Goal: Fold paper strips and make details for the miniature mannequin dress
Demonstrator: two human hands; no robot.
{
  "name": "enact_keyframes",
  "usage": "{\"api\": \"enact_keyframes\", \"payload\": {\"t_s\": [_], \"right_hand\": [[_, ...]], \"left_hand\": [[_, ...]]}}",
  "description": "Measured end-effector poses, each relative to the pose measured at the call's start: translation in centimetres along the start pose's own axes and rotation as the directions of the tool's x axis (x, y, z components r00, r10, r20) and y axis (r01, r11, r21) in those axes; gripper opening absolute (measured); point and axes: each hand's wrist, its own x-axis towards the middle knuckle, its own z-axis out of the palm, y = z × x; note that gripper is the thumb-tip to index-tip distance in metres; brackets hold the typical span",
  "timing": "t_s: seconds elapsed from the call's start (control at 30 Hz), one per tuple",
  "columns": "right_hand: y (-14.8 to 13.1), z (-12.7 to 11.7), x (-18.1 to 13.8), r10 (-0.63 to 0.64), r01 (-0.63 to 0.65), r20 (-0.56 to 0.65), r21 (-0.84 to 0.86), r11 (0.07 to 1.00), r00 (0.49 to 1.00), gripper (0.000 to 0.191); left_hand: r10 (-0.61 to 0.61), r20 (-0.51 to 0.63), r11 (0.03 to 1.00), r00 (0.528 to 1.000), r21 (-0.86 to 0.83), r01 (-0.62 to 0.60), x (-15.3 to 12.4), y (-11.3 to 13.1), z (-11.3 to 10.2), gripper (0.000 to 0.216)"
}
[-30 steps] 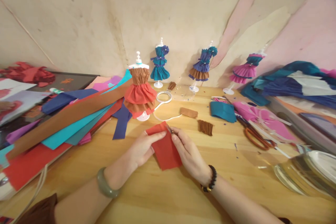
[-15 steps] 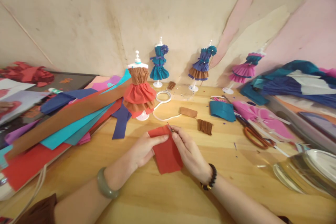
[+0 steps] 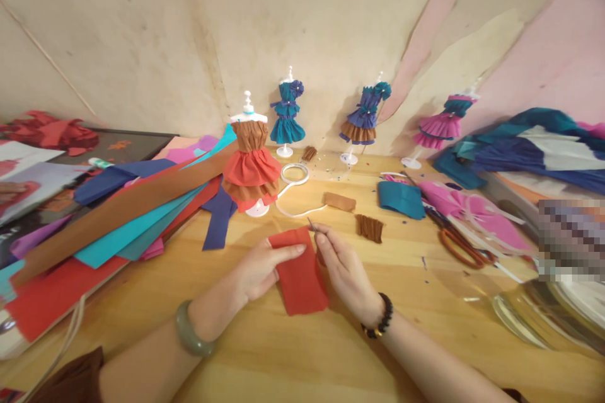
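A red piece of crepe paper (image 3: 302, 280) is pinched in my left hand (image 3: 262, 267), thumb lying on its front near the top left corner. It hangs as a rough rectangle over the wooden table. My right hand (image 3: 343, 264) grips a thin, dark, pointed metal tool (image 3: 311, 225), whose tip sticks up past my thumb and forefinger. The rest of the tool is hidden in my fingers, so its kind is unclear. The tip is beside the paper's upper right edge. Just beyond lie a brown folded piece (image 3: 339, 201) and a gathered brown piece (image 3: 369, 228).
A small dress form in brown and red (image 3: 250, 157) stands ahead, with several others along the wall. Coloured strips (image 3: 123, 220) spread at left. Orange-handled scissors (image 3: 466, 252), a teal piece (image 3: 401, 199), pink paper (image 3: 477, 208) and a clear jar (image 3: 524, 312) lie at right.
My right hand has shifted slightly right and down, and the tool's tip has moved off the paper's top edge. My left hand keeps its hold on the red paper.
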Motion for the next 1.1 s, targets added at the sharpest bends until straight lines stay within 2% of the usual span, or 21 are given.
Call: {"api": "enact_keyframes", "payload": {"t_s": [0.1, 0.17, 0.23, 0.27, 0.3, 0.37, 0.4, 0.43, 0.5, 0.6, 0.77, 0.83, 0.93, 1.03, 1.1], "right_hand": [[1.8, -2.3, 1.4, -0.080, 0.068, -0.039, -0.255, 0.965, 0.996, 0.034], [3.4, -4.2, 2.5, -0.143, 0.059, -0.129, -0.504, 0.862, 0.981, 0.040], [4.4, -5.5, 3.2, -0.214, 0.092, -0.113, -0.645, 0.759, 0.970, 0.036], [4.5, -5.8, 3.3, -0.252, 0.119, -0.106, -0.667, 0.736, 0.962, 0.033], [4.3, -5.8, 3.2, -0.275, 0.151, -0.091, -0.651, 0.744, 0.957, 0.031], [3.3, -5.0, 2.7, -0.228, 0.165, -0.069, -0.495, 0.853, 0.971, 0.032], [2.6, -4.3, 2.3, -0.136, 0.109, -0.051, -0.356, 0.928, 0.989, 0.035], [1.9, -3.6, 1.8, 0.001, 0.001, 0.008, -0.193, 0.981, 1.000, 0.038], [0.8, -2.5, 1.2, 0.182, -0.191, 0.175, 0.039, 0.981, 0.968, 0.045], [0.5, -2.0, 0.9, 0.274, -0.326, 0.261, 0.183, 0.928, 0.926, 0.048], [0.9, -3.1, 1.3, 0.308, -0.397, 0.348, 0.222, 0.891, 0.885, 0.035], [1.1, -3.5, 1.5, 0.327, -0.396, 0.287, 0.231, 0.889, 0.900, 0.031], [1.8, -4.0, 1.8, 0.343, -0.380, 0.190, 0.221, 0.898, 0.920, 0.031], [2.6, -4.2, 2.1, 0.342, -0.363, 0.174, 0.113, 0.925, 0.924, 0.032], [2.5, -4.1, 1.9, 0.301, -0.303, 0.086, 0.008, 0.953, 0.950, 0.032]], "left_hand": [[-0.014, -0.045, 1.000, 0.999, 0.007, 0.014, 0.0, 0.2, -0.1, 0.019], [-0.011, -0.045, 1.000, 0.999, 0.012, 0.012, 0.1, 0.3, -0.3, 0.021], [-0.004, -0.032, 1.000, 0.999, 0.029, 0.005, 0.2, 0.4, -0.6, 0.025], [0.001, -0.022, 0.999, 1.000, 0.047, 0.000, 0.3, 0.3, -0.8, 0.027], [0.002, -0.008, 0.997, 1.000, 0.072, -0.002, 0.4, 0.3, -0.9, 0.029], [0.000, 0.022, 0.990, 1.000, 0.143, -0.004, 0.4, 0.3, -1.1, 0.032], [-0.001, 0.042, 0.982, 0.999, 0.188, -0.007, 0.3, 0.3, -1.2, 0.033], [-0.006, 0.072, 0.973, 0.997, 0.233, -0.011, 0.2, 0.3, -1.2, 0.035], [-0.032, 0.148, 0.953, 0.988, 0.301, -0.014, 0.0, 0.4, -1.3, 0.037], [-0.058, 0.222, 0.936, 0.973, 0.351, -0.024, -0.3, 0.6, -1.3, 0.046], [-0.051, 0.251, 0.922, 0.967, 0.384, -0.051, 0.0, 1.0, -2.1, 0.051], [-0.065, 0.241, 0.924, 0.968, 0.381, -0.033, 0.4, 1.2, -2.8, 0.060], [-0.018, 0.134, 0.908, 0.991, 0.416, -0.040, 1.1, 1.6, -3.7, 0.072], [0.069, 0.045, 0.884, 0.997, 0.460, -0.082, 1.6, 2.0, -4.3, 0.071], [0.123, 0.020, 0.870, 0.992, 0.479, -0.117, 1.9, 2.2, -4.7, 0.068]]}}
